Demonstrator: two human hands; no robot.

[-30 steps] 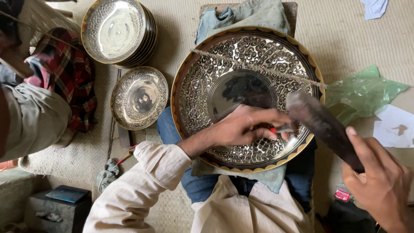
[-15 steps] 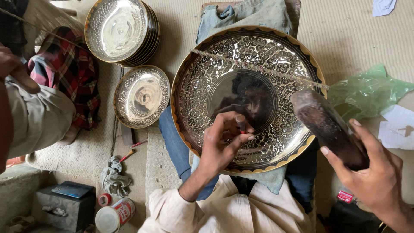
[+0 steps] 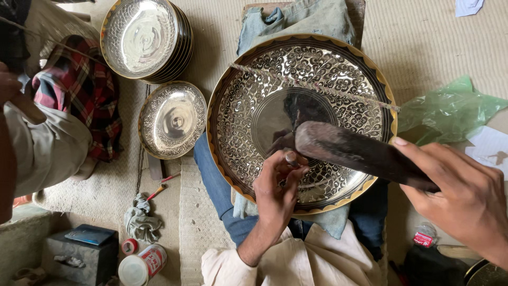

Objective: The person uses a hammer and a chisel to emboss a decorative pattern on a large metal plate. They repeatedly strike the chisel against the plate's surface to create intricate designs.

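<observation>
A large engraved silver-coloured metal tray [image 3: 338, 79] with a gold rim rests on my lap over a blue cloth. My left hand [image 3: 278, 190] holds a small chisel [image 3: 290, 158] upright on the tray's lower middle. My right hand [image 3: 465, 198] grips a dark wooden mallet [image 3: 354, 151], its head lying just above the chisel's top. A thin cord [image 3: 317, 87] stretches across the tray from upper left to right.
A stack of engraved bowls [image 3: 143, 39] and a single smaller plate [image 3: 172, 119] lie on the mat to the left. Another person's arm and checked cloth [image 3: 79, 100] are at far left. A green plastic bag [image 3: 450, 111], a tin [image 3: 143, 265] and a dark box [image 3: 79, 249] are nearby.
My left hand has set the chisel upright on the tray. My right hand has swung the mallet leftward and down, so its head now sits over the chisel.
</observation>
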